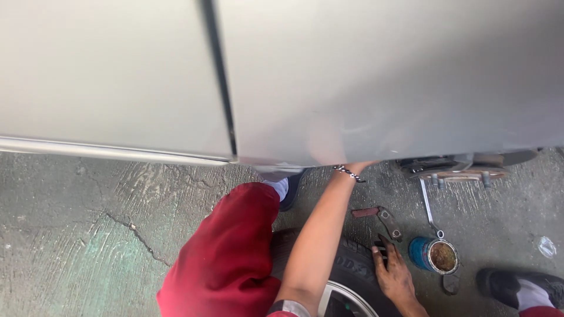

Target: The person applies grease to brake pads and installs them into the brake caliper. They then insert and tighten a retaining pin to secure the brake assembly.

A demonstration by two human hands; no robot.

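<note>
The left arm reaches up under the smooth silver car body [364, 76], its hand hidden behind the panel, so its grip cannot be told. The grimy right hand [392, 271] lies flat and open, holding nothing, on the ribbed black rubber tire [352, 267], just beside a round blue grease tin [433, 255] on cracked concrete floor [88, 235].

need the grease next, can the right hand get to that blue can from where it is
Probably yes. The right hand rests on the tyre right beside the blue can, which stands open on the concrete with only a small gap between them.
</note>
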